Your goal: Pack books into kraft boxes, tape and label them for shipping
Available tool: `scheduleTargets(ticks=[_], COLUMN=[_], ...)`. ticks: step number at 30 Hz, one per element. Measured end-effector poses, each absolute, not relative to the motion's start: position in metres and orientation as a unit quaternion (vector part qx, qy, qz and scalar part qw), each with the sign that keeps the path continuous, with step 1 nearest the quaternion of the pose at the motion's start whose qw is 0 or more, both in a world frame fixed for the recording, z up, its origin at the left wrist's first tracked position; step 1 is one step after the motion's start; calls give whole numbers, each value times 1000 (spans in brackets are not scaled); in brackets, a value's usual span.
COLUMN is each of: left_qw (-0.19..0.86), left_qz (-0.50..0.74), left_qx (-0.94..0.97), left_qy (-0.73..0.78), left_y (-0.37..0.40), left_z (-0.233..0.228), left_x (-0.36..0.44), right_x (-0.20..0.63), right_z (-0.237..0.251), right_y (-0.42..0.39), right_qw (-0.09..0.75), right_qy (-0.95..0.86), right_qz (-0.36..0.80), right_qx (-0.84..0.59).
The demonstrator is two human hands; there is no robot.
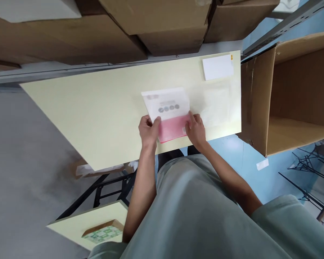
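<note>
A flat white-and-pink printed packet lies over the front part of the pale yellow table, with a row of grey round marks on its white half. My left hand grips its left edge, thumb on top and fingers underneath. At the right edge, my right hand pinches the pink part, its index finger lying along the side. Just right of this hand, a thin translucent sheet or bag rests flat on the tabletop. Farther back lies a small white stack with a yellow mark at its corner.
Cardboard boxes line the back behind the table. A large open carton stands against the right end, near a metal shelf post. At lower left, a second pale board bears a green-patterned box. Black metal legs stand below.
</note>
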State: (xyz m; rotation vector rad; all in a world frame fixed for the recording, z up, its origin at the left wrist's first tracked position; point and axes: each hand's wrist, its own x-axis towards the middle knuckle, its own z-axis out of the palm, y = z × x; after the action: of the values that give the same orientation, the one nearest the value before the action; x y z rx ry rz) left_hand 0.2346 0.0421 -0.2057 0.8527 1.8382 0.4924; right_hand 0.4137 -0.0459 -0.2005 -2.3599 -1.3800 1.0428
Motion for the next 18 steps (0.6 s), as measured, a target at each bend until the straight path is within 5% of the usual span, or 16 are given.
scheduleTargets(ticks=[11, 18], left_qw=[287, 376], left_qz=[175, 170], left_qx=[485, 543], left_qy=[807, 731], left_y=[29, 13], left_z=[-108, -125], left_x=[135, 238], right_x=[283, 375], right_z=[-193, -187], right_y=[0, -5], right_qw=[62, 228], right_qy=[-562, -433], right_qz=[522, 590], right_qx=[-639, -643])
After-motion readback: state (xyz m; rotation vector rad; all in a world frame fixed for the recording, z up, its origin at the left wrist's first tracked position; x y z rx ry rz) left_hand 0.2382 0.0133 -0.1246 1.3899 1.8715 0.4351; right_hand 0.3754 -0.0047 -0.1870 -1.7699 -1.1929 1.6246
